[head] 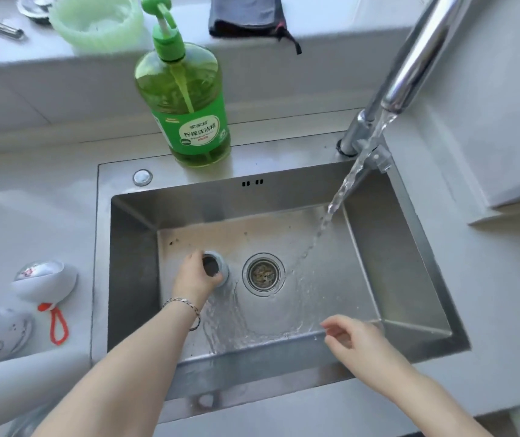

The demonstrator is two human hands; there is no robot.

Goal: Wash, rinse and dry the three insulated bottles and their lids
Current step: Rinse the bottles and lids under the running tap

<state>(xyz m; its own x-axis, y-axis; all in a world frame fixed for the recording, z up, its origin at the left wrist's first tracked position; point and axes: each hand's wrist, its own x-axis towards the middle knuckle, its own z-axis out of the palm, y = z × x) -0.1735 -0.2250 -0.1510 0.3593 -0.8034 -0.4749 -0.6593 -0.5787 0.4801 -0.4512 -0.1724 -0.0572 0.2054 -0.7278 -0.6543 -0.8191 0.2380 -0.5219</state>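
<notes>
Left hand grasping the rim of a grey bottle standing upright on the sink floor, just beside the drain. Right hand loose, holding nothing. Tap water streams into the basin.

The sink is brushed stainless steel, matt and water-streaked (speckled near the drain); the faucet is mirror-glossy chrome. The soap bottle is clear, shiny green plastic; the cloth is dark, soft fabric.
</notes>
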